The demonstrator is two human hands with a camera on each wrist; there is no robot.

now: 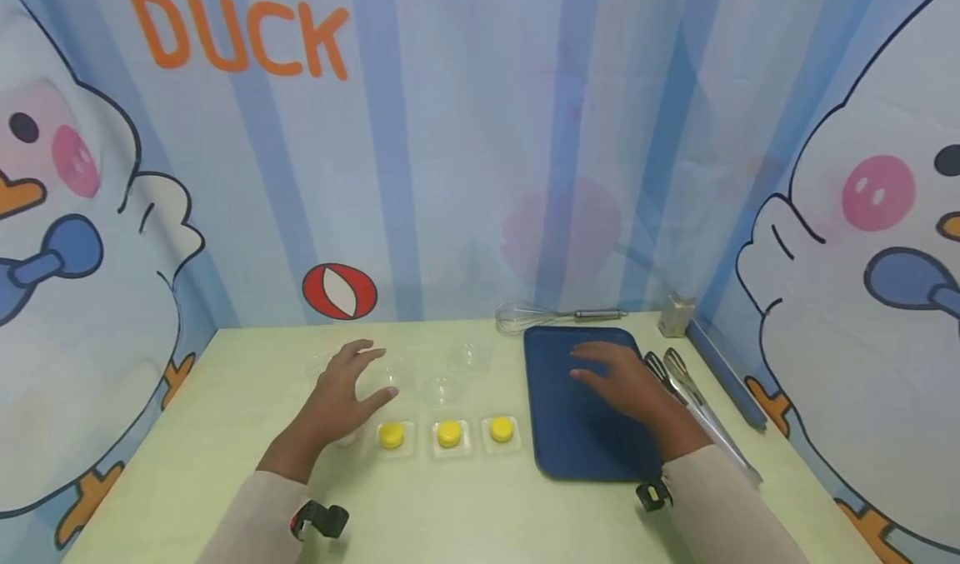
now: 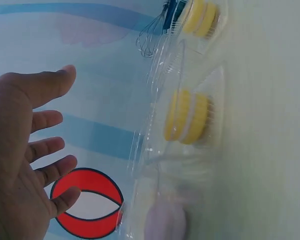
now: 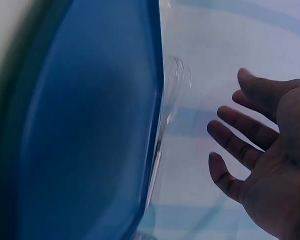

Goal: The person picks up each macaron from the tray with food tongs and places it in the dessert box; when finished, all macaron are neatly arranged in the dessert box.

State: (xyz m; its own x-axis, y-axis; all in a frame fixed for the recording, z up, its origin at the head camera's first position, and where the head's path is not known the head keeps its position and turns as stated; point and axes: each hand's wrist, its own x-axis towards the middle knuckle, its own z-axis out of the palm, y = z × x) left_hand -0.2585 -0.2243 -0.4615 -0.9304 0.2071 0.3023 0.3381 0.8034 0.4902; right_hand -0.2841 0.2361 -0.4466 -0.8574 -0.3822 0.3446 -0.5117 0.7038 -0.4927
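My left hand (image 1: 339,393), empty with fingers spread, hovers above the table's left part, close to a row of clear plastic boxes. Three of these hold a yellow macaron each: left (image 1: 391,436), middle (image 1: 449,434) and right (image 1: 501,430). The left wrist view shows a yellow macaron (image 2: 188,116) with ridged edges and a pale filling, and a pale purple macaron (image 2: 165,220) below it. In the head view the left forearm mostly hides that one. Above the blue tray (image 1: 577,439), my right hand (image 1: 618,381) holds nothing, its fingers loosely extended.
Clear domed lids (image 1: 442,391) lie behind the macarons. A whisk (image 1: 558,316) lies along the back edge behind the tray. To the tray's right are metal tongs (image 1: 708,414), a small grey box (image 1: 677,314) and a long blue box (image 1: 726,372). Printed curtains enclose the table.
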